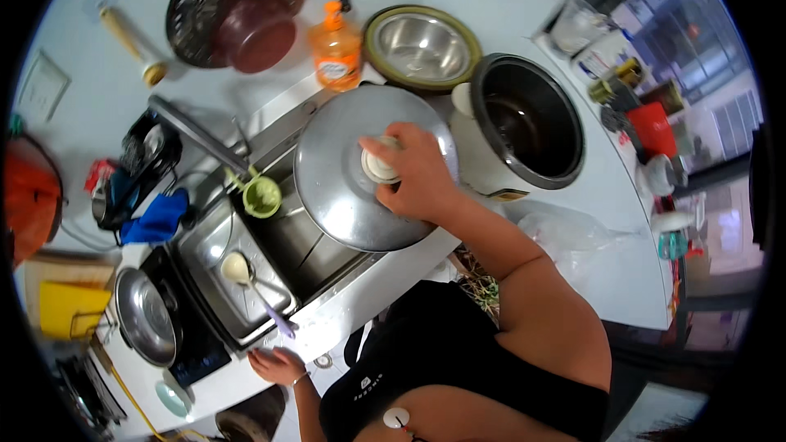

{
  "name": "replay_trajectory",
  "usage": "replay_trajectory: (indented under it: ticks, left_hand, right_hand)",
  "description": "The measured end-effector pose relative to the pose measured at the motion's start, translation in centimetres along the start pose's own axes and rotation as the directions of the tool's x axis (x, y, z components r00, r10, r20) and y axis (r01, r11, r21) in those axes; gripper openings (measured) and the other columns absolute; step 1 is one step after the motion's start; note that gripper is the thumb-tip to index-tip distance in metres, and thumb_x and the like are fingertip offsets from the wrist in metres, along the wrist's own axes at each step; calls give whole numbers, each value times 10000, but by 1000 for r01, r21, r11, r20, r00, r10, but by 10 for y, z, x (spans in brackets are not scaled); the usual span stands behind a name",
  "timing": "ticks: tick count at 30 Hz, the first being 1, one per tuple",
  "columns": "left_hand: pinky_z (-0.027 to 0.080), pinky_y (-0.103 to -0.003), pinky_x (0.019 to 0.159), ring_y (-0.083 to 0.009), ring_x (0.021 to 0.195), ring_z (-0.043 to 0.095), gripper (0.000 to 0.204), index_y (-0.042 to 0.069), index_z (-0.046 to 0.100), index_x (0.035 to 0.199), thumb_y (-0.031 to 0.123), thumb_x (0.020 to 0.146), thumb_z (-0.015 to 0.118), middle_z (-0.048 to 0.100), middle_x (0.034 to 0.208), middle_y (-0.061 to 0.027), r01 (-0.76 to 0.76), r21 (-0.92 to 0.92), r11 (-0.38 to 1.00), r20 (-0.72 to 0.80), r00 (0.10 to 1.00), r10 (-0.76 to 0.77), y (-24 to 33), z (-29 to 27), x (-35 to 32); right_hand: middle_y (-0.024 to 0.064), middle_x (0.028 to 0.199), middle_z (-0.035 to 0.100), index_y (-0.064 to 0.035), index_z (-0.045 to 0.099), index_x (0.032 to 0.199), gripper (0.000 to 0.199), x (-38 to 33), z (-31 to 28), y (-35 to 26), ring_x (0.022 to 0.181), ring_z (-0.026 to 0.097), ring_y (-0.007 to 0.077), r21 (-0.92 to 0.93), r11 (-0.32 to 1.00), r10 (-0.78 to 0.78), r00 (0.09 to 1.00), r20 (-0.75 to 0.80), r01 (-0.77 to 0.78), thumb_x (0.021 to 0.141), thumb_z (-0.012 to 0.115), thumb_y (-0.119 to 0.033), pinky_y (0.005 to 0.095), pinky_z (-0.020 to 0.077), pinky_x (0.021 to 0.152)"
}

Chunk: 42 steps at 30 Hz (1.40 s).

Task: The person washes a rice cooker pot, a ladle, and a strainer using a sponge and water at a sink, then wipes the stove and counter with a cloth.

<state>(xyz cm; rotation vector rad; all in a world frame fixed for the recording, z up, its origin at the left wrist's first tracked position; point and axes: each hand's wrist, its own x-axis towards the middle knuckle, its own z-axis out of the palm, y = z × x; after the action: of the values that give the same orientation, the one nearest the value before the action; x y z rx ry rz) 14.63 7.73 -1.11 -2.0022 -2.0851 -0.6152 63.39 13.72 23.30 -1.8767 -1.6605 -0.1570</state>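
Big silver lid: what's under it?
Part of the steel sink basin shows past the lower-left edge of the lid. Whatever lies directly beneath is covered; can't tell. Right hand grips its knob.

Metal lid (336, 205) blocks much of sink (315, 274); cooker (479, 160) crowds right, soap bottle (336, 53) behind, faucet (196, 133) left — front counter strip (352, 296) passable, ladle handle (281, 323) jutting in.

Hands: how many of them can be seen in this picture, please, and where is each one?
2. The right hand is on the knob of the large metal lid; the left hand is at the counter edge. No other hand shows.
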Motion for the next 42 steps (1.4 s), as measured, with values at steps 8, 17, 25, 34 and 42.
replay_trajectory:
  ticks: [8, 17, 25, 34, 42]
  left_hand:
    - [343, -502, 1007, -405, 1210, 440, 609, -47, 489, 1253, 461, 938, 373, 468, 1313, -242, 9, 45, 999, 4, 1000, -9, 6, 1, 3]
    - [341, -509, 1008, -417, 1202, 443, 583, -51, 489, 1254, 430, 941, 390, 464, 1317, -250, -9, 28, 1000, -18, 1000, 10, -1, 3, 3]
    - [347, -491, 1009, -404, 1205, 443, 581, -51, 495, 1246, 428, 932, 400, 473, 1301, -241, -7, 32, 999, -22, 1000, 7, -1, 3, 3]
    - [339, -488, 1026, -418, 1206, 442, 564, -71, 501, 1236, 388, 915, 440, 482, 1294, -256, -3, 6, 1000, -26, 1000, 3, 1, 2, -2]
    - [348, -490, 1006, -437, 1132, 479, 448, -77, 569, 1092, 185, 730, 599, 540, 1182, -278, 77, -151, 986, 12, 997, -76, 9, 1, 22]
  right_hand:
    - [165, 1007, 548, -85, 640, 1164, 511, -6, -160, 74, 954, 564, 308, -95, 880, 427, 862, -272, -466, 653, 637, -102, 345, 462, 870]
    - [207, 1043, 563, -112, 669, 1131, 491, -35, -164, 168, 979, 588, 345, -228, 597, 726, 638, -256, -770, 653, 669, -220, 377, 469, 888]
    - [210, 1023, 570, -114, 669, 1125, 487, -34, -146, 176, 976, 587, 357, -276, 601, 664, 660, -351, -751, 655, 671, -241, 389, 473, 886]
    - [215, 1007, 575, -116, 655, 1125, 473, -39, -122, 188, 974, 556, 359, -335, 672, 511, 741, -435, -660, 674, 663, -257, 429, 462, 873]
    - [188, 1265, 531, -48, 562, 1227, 406, -27, -87, 83, 1135, 510, 368, -463, 880, -38, 957, -288, -105, 822, 568, -32, 425, 397, 972]
